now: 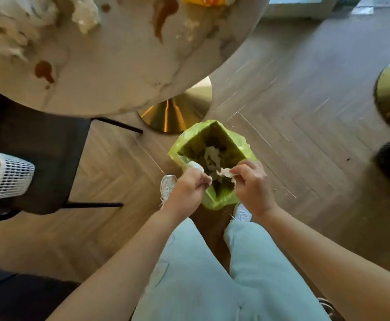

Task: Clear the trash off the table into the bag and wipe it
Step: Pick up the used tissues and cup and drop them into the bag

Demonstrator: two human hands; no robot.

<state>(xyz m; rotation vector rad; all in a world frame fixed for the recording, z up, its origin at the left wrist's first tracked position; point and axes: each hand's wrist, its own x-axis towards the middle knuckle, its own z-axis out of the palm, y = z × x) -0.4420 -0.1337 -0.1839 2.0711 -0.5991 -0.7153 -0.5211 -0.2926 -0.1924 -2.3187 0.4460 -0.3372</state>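
Head view looks down on the green bag [215,200] lining a bin on the floor, its mouth directly beneath both hands, with crumpled paper [211,156] inside. Left hand [187,188] and right hand [250,181] each pinch a scrap of white tissue [224,173] above it. Beyond them, up left, the stained table [110,66] holds more tissue.

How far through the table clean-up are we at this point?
Early. Some white paper scraps already lie in the green bag. Both hands, left hand and right hand, pinch a tissue scrap over its mouth. Left: crumpled tissues, a yellow wrapper and brown sauce stains on the table, unwiped.
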